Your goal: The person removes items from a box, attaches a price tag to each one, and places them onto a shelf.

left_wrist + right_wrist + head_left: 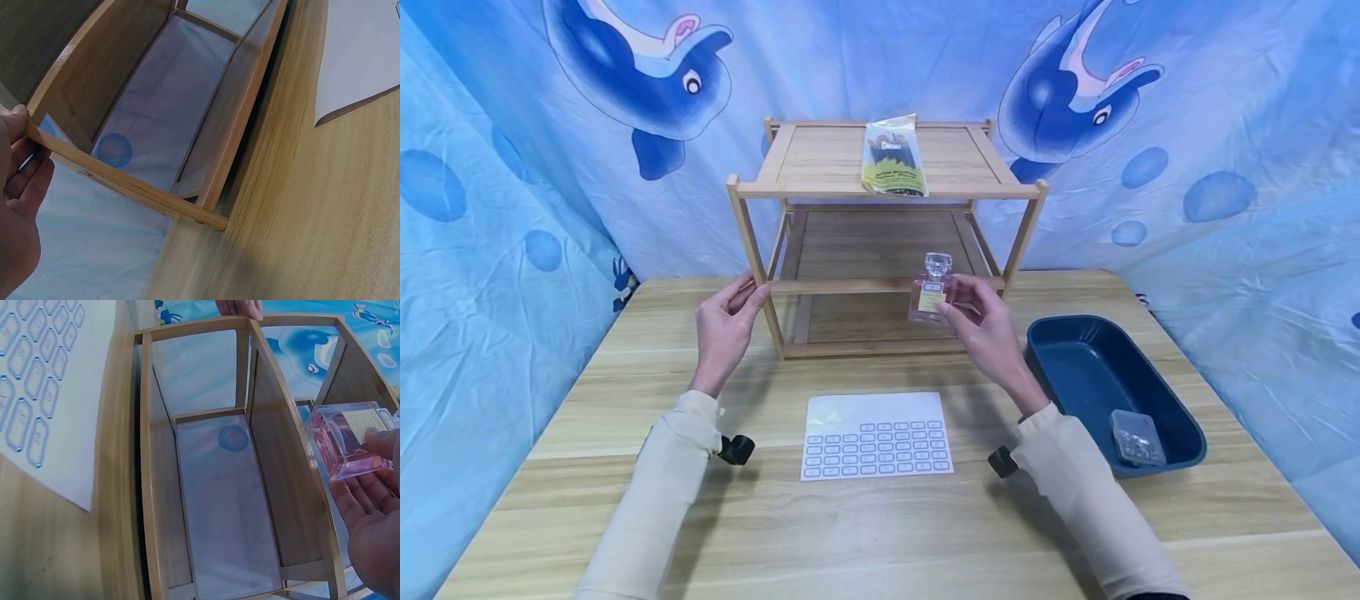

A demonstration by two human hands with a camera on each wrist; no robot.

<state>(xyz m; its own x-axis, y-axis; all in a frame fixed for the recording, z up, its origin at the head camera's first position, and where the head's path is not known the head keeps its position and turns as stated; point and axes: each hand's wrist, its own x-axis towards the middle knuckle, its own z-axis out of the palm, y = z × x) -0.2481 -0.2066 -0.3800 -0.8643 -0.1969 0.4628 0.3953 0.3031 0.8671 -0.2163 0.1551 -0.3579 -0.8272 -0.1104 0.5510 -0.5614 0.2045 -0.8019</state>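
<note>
My right hand (988,323) pinches a square glass perfume bottle (931,298) with pink liquid and a clear stopper. The bottle is upright, in front of the middle level of a wooden shelf rack (880,348). In the right wrist view, the thumb lies on the pale label of the perfume bottle (337,450), with fingers beneath. My left hand (724,329) grips the rack's front left post at middle-shelf height. Seen from the left wrist, thumb and fingers of the left hand (19,206) sit on either side of that post (131,181).
A yellow-and-clear packet of brushes (893,158) lies on the rack's top. A sheet of blue-framed labels (876,408) lies on the table in front. To the right stands a dark blue bin (1075,358) holding a small clear plastic box (1137,437). Blue dolphin-print cloth hangs behind.
</note>
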